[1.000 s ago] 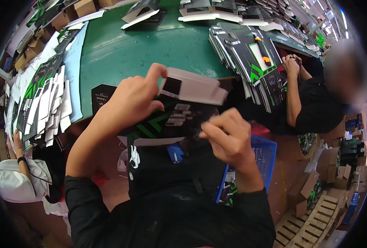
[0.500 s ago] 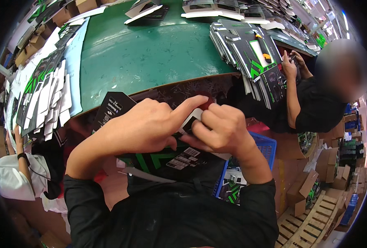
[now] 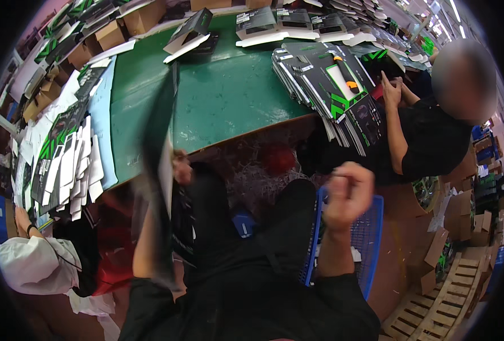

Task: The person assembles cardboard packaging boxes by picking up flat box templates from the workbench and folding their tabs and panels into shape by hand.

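At near edge of green surface [image 3: 229, 102], my left hand [image 3: 182, 166] clamped on dark carton [image 3: 154, 136], held edge-up, blurred. Right hand [image 3: 350, 193] raised by blue basket [image 3: 375, 227], fingers curled; cannot tell if gripping anything. Far cartons [image 3: 256, 24] look already folded open; flat stack [image 3: 300, 74] seems left over. Held carton's stage: blur hides it.

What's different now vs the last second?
The left hand has swung the black printed carton leftward, turning it edge-up; it is motion-blurred. The right hand has let go of the carton and moved right, now apart from it, in front of the blue basket.

Unchanged: the utility knife still lies on the flat carton stack.
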{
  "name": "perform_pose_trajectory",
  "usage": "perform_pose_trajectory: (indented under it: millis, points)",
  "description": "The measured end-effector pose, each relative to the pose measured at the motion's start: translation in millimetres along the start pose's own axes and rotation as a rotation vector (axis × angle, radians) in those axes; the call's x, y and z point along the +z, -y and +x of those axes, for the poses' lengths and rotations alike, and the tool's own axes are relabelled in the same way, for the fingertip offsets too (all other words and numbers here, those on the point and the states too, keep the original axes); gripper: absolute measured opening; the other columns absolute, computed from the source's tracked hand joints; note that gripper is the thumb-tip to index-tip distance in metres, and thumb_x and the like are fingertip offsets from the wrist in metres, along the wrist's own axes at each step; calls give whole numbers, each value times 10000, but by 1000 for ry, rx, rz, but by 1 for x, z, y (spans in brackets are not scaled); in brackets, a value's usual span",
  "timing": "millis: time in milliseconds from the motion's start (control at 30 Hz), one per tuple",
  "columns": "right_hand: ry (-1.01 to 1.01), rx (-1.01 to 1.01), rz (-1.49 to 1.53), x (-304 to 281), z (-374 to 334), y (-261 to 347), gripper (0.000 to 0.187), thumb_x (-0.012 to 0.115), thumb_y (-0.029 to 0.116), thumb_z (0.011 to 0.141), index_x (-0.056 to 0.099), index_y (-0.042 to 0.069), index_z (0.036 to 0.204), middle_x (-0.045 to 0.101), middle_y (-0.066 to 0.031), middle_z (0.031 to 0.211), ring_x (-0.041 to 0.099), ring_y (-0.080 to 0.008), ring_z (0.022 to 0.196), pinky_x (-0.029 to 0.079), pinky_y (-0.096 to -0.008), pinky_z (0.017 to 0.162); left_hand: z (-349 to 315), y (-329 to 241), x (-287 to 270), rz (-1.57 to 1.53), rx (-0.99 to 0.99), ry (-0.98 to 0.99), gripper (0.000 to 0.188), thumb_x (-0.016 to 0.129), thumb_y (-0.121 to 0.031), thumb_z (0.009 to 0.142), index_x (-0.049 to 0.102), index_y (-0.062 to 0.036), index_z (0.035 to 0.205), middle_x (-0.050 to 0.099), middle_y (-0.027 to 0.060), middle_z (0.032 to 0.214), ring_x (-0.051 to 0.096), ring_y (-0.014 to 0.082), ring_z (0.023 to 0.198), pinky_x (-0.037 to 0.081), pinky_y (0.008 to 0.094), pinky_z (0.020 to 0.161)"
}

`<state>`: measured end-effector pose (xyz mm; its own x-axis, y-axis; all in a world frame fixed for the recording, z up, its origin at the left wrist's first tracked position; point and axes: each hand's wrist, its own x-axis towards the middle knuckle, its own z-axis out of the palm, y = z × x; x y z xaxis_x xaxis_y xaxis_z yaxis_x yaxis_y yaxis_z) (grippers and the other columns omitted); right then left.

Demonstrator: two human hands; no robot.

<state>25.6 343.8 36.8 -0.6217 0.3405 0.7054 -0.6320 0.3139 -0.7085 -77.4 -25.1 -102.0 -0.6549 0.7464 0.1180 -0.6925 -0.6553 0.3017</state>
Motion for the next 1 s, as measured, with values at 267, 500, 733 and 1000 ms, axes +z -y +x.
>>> perform_pose_trajectory:
  millis: [267, 500, 733, 1000]
  points:
    - [217, -212, -143, 67, 11, -11, 192, 753, 81, 872, 575, 20, 907, 587, -64, 717, 553, -131, 602, 432, -268, 549, 32, 39, 1, -162, -153, 187, 282, 458, -301, 1042, 555, -40, 1089, 649, 32, 822, 629, 115, 677, 408, 257, 637]
    - [254, -257, -207, 84, 19, -16, 229, 789, 121, 828, 575, 44, 856, 572, -62, 691, 550, -247, 590, 438, -363, 518, 51, 105, 7, -351, -196, 381, 251, 452, -282, 1050, 548, -52, 1080, 655, 29, 830, 633, 118, 679, 409, 255, 648]
    - [335, -546, -156, 69, 23, -22, 373, 885, 241, 739, 560, 69, 805, 493, -21, 618, 462, -184, 502, 374, -299, 460, 67, 164, 6, -568, -281, 569, 221, 447, -263, 1058, 540, -64, 1071, 662, 26, 839, 638, 121, 682, 410, 253, 658]
    - [263, -763, -166, 60, 5, -14, 301, 853, 238, 748, 584, 127, 825, 524, 26, 678, 470, -140, 532, 326, -270, 439, 133, 261, 22, -825, -329, 762, 189, 440, -242, 1067, 532, -77, 1060, 670, 24, 848, 643, 125, 685, 410, 250, 670]
